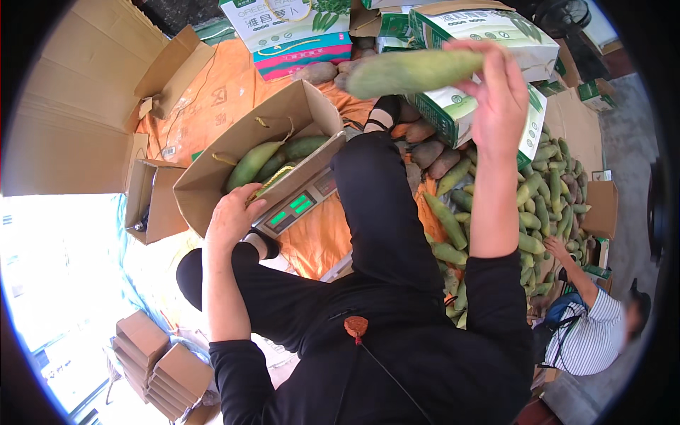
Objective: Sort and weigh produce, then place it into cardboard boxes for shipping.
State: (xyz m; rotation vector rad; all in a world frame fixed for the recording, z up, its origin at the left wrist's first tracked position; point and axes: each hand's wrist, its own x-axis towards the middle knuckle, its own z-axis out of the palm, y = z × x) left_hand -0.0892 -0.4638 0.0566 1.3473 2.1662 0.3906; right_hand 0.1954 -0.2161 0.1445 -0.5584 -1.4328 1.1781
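Observation:
My right hand point(498, 95) is raised at the upper right, its fingers closed round one end of a long green radish point(418, 73). The radish lies nearly level in the air, pointing left, beyond the open cardboard box point(205, 188). My left hand point(232, 212) grips the near edge of that box beside a yellow rope handle point(275, 183). Inside the box are several green radishes point(255, 163). The box sits at a digital scale point(297, 207) whose green display is lit; most of its platform is hidden.
A large heap of green radishes point(552, 188) lies at my right, with darker reddish roots point(428, 152) beside my foot. Printed gift boxes point(489, 35) stand at the back. Folded cartons point(166, 375) lie lower left. A co-worker in a striped shirt point(588, 336) reaches into the heap.

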